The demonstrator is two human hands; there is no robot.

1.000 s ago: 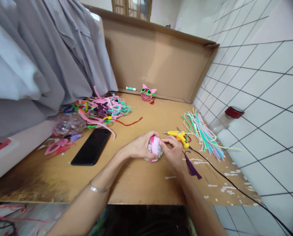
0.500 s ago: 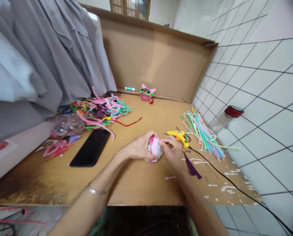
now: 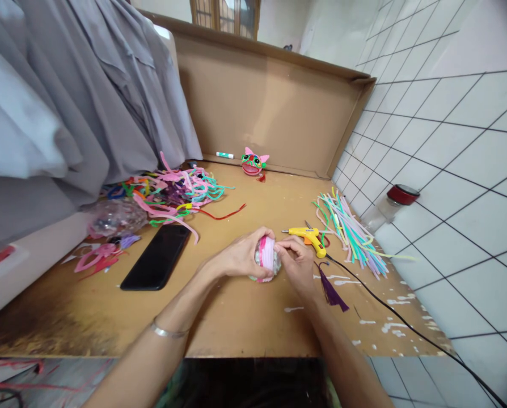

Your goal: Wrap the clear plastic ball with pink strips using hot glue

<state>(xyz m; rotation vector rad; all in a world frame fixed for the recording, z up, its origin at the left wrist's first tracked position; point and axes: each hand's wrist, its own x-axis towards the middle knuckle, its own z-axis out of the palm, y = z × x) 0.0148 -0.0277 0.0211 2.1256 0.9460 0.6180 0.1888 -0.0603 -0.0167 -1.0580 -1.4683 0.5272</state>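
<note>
Round piece (image 3: 267, 253), one, pink and white: above the table, between both sets of fingers. Left hand (image 3: 239, 255): fingers curled around its left side, thumb below, seemingly to steady it and leave the right side accessible. Right hand (image 3: 298, 263): fingertips closed at its right edge, apparently for fine handling; any strand between them cannot be made out. Glue gun (image 3: 301, 232), yellow: just beyond the right fingers, probably for easy reach. Tassel (image 3: 332, 294), purple: right of them. Fuzzy stems (image 3: 355, 235), pale, loosely bunched: farther right. Phone (image 3: 155, 258), black: left of the left fingers. Table (image 3: 236, 317): brown, glue-spotted. Cardboard (image 3: 262, 102): upright beyond the fingers. Wall (image 3: 461, 153): white tile, right.
</note>
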